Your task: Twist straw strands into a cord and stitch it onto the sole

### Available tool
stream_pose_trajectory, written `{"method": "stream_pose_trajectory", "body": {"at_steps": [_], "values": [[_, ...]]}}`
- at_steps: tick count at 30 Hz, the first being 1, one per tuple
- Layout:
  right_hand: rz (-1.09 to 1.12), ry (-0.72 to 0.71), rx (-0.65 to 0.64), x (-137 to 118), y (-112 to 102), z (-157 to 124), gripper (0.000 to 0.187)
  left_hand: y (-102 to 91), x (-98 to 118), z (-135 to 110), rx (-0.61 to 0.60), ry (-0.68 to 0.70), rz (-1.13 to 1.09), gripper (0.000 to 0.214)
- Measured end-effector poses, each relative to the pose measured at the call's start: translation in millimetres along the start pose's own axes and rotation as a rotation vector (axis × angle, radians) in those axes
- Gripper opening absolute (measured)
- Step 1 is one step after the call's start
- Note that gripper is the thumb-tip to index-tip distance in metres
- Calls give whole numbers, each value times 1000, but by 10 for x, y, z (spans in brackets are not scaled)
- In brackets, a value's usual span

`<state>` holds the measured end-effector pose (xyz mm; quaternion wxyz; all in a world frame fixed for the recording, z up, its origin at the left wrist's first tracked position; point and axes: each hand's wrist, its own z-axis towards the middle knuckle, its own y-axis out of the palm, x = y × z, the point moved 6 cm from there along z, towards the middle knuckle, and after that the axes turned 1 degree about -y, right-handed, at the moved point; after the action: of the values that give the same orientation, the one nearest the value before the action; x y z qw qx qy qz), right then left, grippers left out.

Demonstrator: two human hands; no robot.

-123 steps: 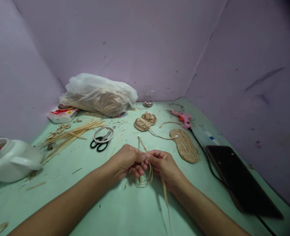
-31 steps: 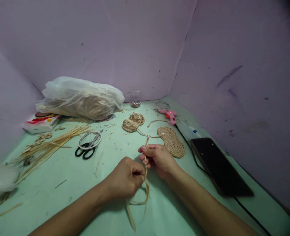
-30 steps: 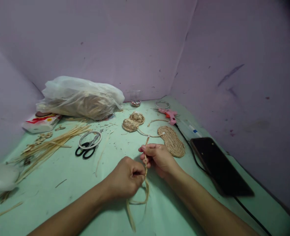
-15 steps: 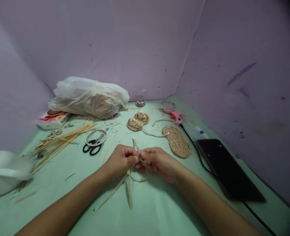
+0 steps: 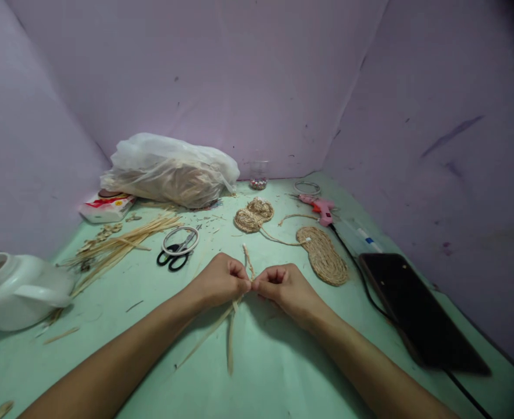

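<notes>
The left hand [image 5: 222,279] is closed, thumb pressed to curled fingers, and pinches the lower end of a narrow tan braid of plant fibre [image 5: 247,259]. The right hand [image 5: 286,287] is likewise drawn in, thumb and fingertips pinched at the same spot, just beside the left fingertips; the exact strand between them is too small to tell. The braid is at the centre of the pale green tabletop [image 5: 278,372], its finished end pointing to the far side. Flat, pale loose strands [image 5: 230,343] hang below the left hand toward the near side.

Beyond the right hand, to the right, lies a flat, tan coiled fibre pad with a narrowed waist [image 5: 325,259]. Farther off sits a smaller tan two-lobed coiled piece [image 5: 254,215], with a thin cord running from it toward the pad. A pink glue gun with an orange trigger [image 5: 322,209] lies on the far right (its black cable runs to the near side, beneath a dark rectangular phone-like device [image 5: 423,311]). Left of the hands, a silver-coloured ring [image 5: 165,239] rests over black-handled scissors [image 5: 178,265], near a spread bundle of straw-yellow strips [image 5: 128,243].
</notes>
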<state>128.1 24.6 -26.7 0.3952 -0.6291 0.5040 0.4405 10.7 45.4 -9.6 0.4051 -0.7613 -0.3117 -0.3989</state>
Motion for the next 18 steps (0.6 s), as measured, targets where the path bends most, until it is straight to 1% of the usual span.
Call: {"method": "stream_pose_trajectory", "body": {"at_steps": [4,6,8,11,14,16,18], "values": [[69,8,-6,-20,26,-2,12,-72,-5,40,37,31,26,11],[97,26,21,-15,26,0,14,-83,16,46,31,50,33,12],[112,40,60,-3,19,5,14,-93,51,23,63,63,96,13],[117,24,106,4,15,15,12,-96,141,-89,198,77,321,15],[144,-22,143,2,11,21,10,-16,273,-270,340,144,604,21],[195,-39,166,11,13,16,8,102,336,-373,377,213,802,24],[271,-29,172,33,27,6,8,251,351,-431,361,296,972,24]]}}
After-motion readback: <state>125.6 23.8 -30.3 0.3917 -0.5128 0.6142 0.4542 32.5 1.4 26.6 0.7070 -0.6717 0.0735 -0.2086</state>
